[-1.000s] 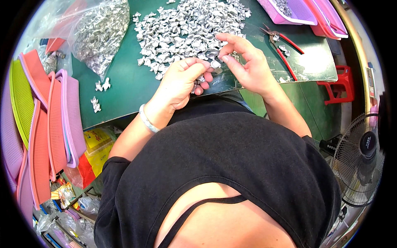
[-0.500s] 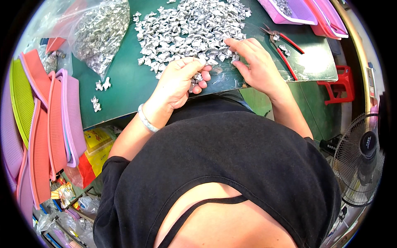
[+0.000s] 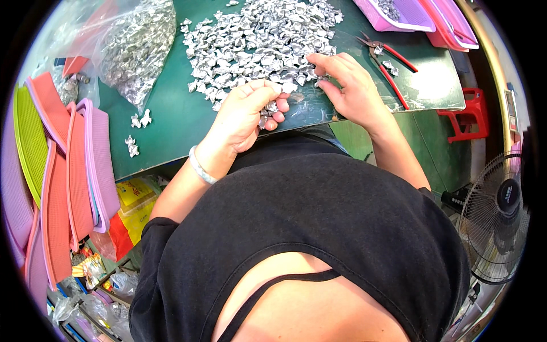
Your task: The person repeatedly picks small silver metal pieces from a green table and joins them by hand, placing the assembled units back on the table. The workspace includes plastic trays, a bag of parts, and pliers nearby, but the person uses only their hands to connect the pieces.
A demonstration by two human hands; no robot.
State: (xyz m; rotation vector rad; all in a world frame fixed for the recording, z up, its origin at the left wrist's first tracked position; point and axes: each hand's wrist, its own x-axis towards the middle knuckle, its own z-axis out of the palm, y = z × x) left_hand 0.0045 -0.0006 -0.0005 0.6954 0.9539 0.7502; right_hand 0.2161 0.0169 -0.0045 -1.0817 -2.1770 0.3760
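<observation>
A wide heap of small silver metal castings (image 3: 250, 54) covers the middle of the green table. My left hand (image 3: 242, 111) is closed at its near edge, with several castings in the curled fingers and one pinched between thumb and forefinger. Beside it, my right hand (image 3: 354, 91) reaches to the heap's right edge. Its thumb and forefinger are apart, and the fingertips are close to castings there; whether they touch one is hard to make out. Red-handled cutting pliers (image 3: 390, 68) lie opened to the right, with a few castings by them.
A clear plastic bag (image 3: 137, 54) full of castings stands at the left. Loose castings (image 3: 132, 146) lie near it. Stacked plastic baskets (image 3: 74, 165) line the left side. Pink and purple trays (image 3: 399, 17) sit at the far right, above a red stool (image 3: 464, 114) and a fan (image 3: 496, 216).
My right hand has shifted very slightly at the heap's edge. The left hand still holds its castings, with the pinched one now more visible. The whole view has moved a little.
</observation>
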